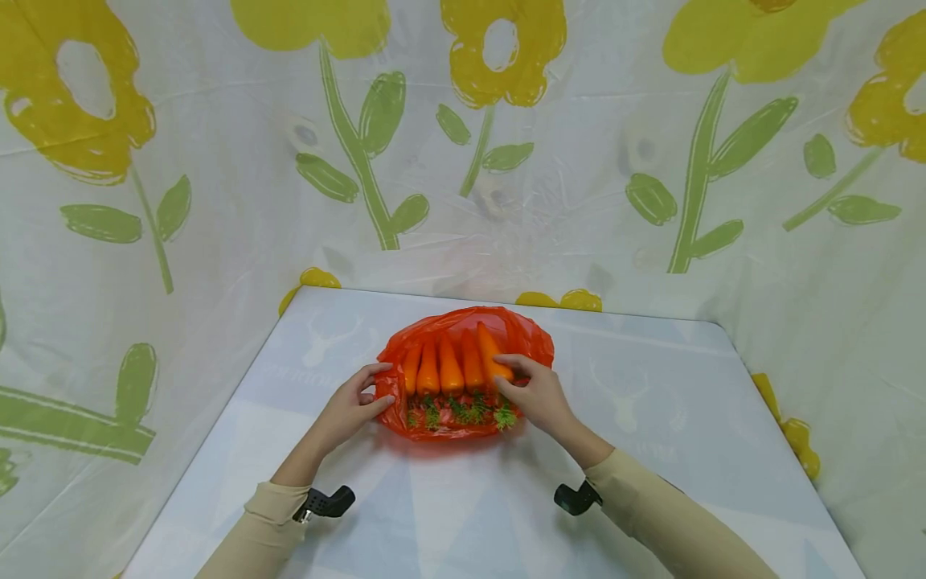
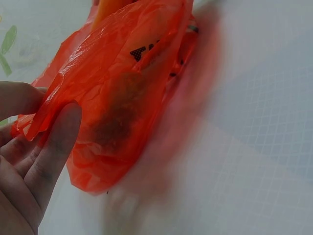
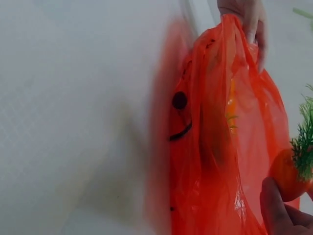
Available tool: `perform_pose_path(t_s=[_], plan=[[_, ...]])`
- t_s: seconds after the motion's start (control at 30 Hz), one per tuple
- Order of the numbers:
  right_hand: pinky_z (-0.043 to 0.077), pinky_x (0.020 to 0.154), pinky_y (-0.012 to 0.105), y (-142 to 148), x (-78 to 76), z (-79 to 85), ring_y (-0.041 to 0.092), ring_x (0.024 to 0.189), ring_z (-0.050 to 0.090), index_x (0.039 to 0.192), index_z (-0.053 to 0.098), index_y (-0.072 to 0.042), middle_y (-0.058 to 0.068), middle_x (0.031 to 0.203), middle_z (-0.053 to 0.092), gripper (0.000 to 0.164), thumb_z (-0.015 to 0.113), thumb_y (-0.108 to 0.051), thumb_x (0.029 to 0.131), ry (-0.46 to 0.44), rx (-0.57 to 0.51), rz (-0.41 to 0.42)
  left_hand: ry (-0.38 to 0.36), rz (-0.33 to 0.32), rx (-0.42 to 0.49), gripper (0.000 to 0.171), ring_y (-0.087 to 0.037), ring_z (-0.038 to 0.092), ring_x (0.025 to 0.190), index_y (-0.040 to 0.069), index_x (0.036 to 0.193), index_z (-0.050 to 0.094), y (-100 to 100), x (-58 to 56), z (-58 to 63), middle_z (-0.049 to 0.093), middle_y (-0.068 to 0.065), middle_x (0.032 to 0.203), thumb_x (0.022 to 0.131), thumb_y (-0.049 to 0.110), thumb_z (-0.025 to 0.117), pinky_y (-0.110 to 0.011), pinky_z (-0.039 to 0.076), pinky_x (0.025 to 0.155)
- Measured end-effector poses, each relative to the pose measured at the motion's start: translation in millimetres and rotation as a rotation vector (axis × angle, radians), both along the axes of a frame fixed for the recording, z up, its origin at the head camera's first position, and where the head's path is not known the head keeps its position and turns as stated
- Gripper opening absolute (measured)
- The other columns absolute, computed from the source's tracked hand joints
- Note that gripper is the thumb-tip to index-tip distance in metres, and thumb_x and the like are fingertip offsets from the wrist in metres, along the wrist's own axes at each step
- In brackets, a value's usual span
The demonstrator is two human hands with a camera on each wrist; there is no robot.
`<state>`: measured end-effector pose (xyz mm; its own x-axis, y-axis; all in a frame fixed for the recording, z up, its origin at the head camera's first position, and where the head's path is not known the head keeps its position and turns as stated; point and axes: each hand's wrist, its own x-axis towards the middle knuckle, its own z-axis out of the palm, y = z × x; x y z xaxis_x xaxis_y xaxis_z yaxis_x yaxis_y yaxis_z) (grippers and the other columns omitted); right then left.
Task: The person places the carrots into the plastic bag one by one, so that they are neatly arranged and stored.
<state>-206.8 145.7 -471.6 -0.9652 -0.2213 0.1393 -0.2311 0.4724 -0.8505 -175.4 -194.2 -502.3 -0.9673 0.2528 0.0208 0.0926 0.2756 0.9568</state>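
A red plastic bag (image 1: 534,331) lies on the table with its mouth spread wide. Inside it, several orange carrots (image 1: 450,368) with leafy green tops (image 1: 473,410) form a row, tops toward me. My left hand (image 1: 350,412) pinches the bag's left edge between thumb and fingers; the left wrist view shows the bag film (image 2: 105,93) bunched there. At the bag's right side, my right hand (image 1: 542,398) grips the rightmost carrot (image 1: 488,351) near its leafy end. That carrot's orange top (image 3: 285,174) shows beside the thumb in the right wrist view.
A pale table (image 1: 637,466) with faint deer prints extends around the bag. Behind and beside it hangs a white curtain (image 1: 564,225) with yellow flowers. Black wrist devices (image 1: 329,503) sit at both sleeve cuffs.
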Motion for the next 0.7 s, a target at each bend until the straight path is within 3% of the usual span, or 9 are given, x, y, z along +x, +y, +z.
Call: perform_pose_path(t_s=[0.2, 0.7], plan=[[0.058, 0.088, 0.038, -8.8, -7.9, -2.2, 0.024, 0.105, 0.062, 0.128, 0.071, -0.017, 0.007, 0.12, 0.07, 0.035, 0.075, -0.027, 0.094, -0.02, 0.029, -0.033, -0.019, -0.001, 0.007, 0.056, -0.025, 0.072, 0.094, 0.007, 0.148, 0.044, 0.7, -0.1, 0.7, 0.051, -0.028, 0.142, 0.098, 0.012, 0.068, -0.029, 0.06, 0.075], [0.059, 0.089, 0.04, -23.2, -27.5, -11.7, 0.024, 0.105, 0.062, 0.13, 0.068, -0.019, 0.006, 0.125, 0.068, 0.036, 0.073, -0.028, 0.095, -0.056, 0.077, -0.073, -0.031, 0.002, 0.012, 0.056, -0.025, 0.072, 0.095, 0.007, 0.149, 0.043, -0.8, 0.6, 0.5, 0.051, -0.027, 0.143, 0.099, 0.012, 0.068, -0.029, 0.061, 0.075]])
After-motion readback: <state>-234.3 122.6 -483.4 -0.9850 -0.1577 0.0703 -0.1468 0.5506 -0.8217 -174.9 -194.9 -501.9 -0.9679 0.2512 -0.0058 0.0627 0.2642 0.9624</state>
